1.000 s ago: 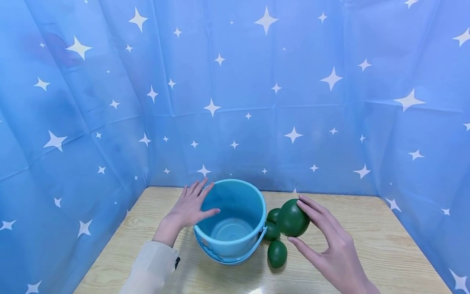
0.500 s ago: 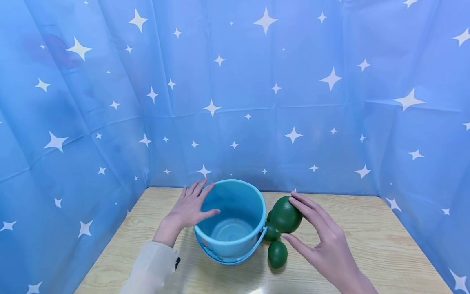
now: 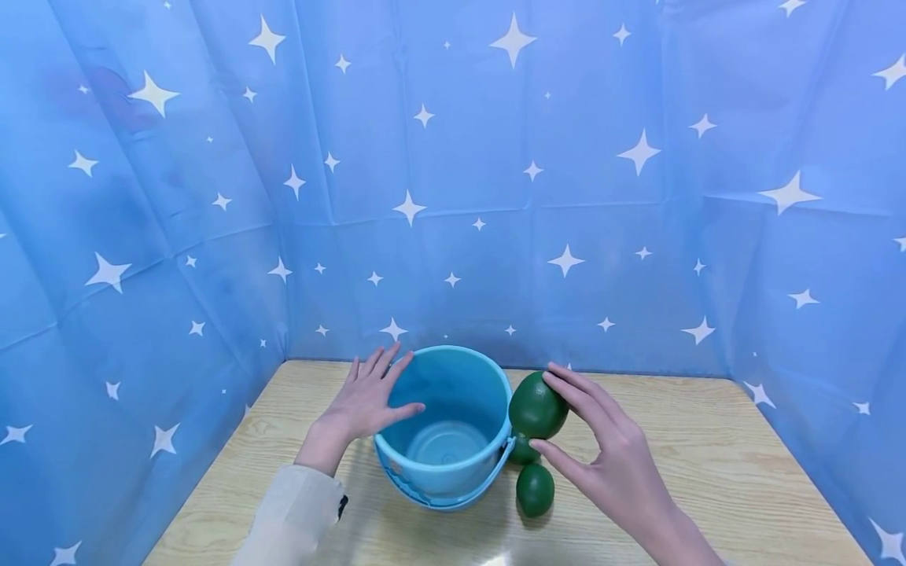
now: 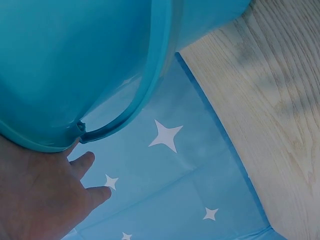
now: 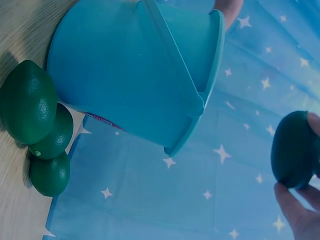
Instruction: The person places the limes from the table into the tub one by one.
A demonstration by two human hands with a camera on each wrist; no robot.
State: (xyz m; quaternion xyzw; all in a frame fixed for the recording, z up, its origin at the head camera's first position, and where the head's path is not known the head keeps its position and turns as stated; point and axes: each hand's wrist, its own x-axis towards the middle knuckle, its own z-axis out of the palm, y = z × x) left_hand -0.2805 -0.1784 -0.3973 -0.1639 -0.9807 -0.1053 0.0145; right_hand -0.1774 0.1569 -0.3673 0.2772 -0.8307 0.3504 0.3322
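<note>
A light-blue bucket (image 3: pixel 453 377) stands upright on the table, nothing visible on its inside floor. My left hand (image 3: pixel 364 405) is at its left rim, fingers spread and straight; in the left wrist view the fingers reach past the rim. My right hand (image 3: pixel 616 456) pinches a dark green lime (image 3: pixel 538 405) between thumb and fingertips. This lime is raised off the table, just right of the rim. In the right wrist view it hangs at about rim height, apart from the bucket. Three more limes (image 5: pixel 30 102) lie beside the bucket; the held one partly hides them in the head view.
The bucket's handle (image 5: pixel 175 60) hangs down over its near side. A wood-grain table (image 3: pixel 679 440) carries everything. Blue cloth (image 3: pixel 453 157) with white stars encloses the table at the back and both sides.
My right hand has moved left and slightly away from me with the lime, bringing it close to the bucket rim. The left hand and bucket have stayed in place.
</note>
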